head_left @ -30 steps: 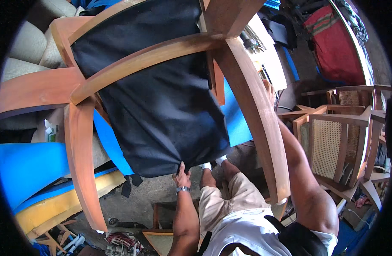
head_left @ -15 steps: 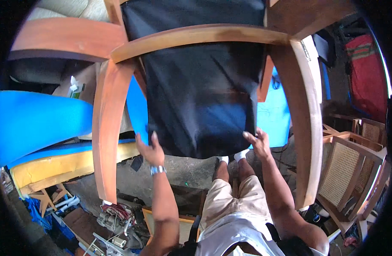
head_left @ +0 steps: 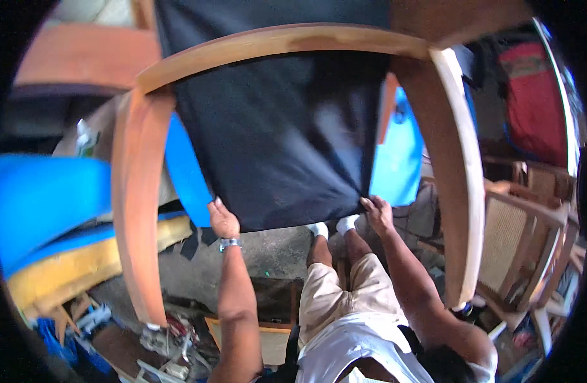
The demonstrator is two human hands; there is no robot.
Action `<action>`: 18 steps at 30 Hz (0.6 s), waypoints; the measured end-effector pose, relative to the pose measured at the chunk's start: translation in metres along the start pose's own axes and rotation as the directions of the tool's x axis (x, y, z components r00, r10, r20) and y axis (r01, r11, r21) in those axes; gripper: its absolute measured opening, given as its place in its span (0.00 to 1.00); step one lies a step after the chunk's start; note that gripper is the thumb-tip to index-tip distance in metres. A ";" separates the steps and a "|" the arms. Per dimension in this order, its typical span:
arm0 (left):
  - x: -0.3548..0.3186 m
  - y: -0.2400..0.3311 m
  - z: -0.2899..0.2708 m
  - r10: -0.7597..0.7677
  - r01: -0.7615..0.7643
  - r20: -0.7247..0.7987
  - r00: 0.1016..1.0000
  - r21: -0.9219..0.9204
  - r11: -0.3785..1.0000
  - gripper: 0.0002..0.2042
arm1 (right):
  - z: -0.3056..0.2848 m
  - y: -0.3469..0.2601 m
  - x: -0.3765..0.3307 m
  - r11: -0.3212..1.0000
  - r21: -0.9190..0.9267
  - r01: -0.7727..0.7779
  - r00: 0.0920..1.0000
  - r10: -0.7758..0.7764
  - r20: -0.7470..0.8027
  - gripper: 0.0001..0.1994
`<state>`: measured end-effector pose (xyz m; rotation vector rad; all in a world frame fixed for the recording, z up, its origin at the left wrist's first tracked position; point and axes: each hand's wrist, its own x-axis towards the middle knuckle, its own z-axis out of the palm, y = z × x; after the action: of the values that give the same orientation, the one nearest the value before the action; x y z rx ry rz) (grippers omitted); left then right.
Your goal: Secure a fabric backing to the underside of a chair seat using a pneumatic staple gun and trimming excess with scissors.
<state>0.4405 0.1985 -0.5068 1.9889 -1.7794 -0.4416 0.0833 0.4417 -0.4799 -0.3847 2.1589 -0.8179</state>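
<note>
Between the curved legs of the wooden frame (head_left: 293, 41), the black cloth (head_left: 274, 140) stretched ahead of both hands, its long axis running away from the person. At its lower left corner, the left hand (head_left: 224, 220) held the edge (the fingers behind were hidden), near a blue sheet (head_left: 185, 172). At the lower right corner, the right hand (head_left: 379, 214) pinched the cloth, creases fanning from the grip. Neither hand was nearer; each touched its own corner.
</note>
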 end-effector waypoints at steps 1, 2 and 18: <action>0.008 -0.009 0.001 0.003 -0.010 0.076 0.997 0.098 0.995 0.18 | 0.005 0.004 0.005 0.997 -0.054 -0.048 0.999 0.049 0.008 0.17; 0.012 -0.012 0.000 0.000 -0.030 0.156 0.988 0.191 0.981 0.19 | 0.011 0.004 0.007 0.988 -0.113 -0.103 0.994 0.104 0.010 0.17; -0.267 0.136 0.019 -0.148 0.283 0.332 0.932 -0.405 0.869 0.15 | -0.131 -0.159 0.181 0.806 -0.494 0.327 0.935 -0.198 0.296 0.12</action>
<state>0.2819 0.4497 -0.4666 1.8565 -1.4307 -1.1634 -0.1331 0.2872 -0.4125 -1.0391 2.1069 -0.2639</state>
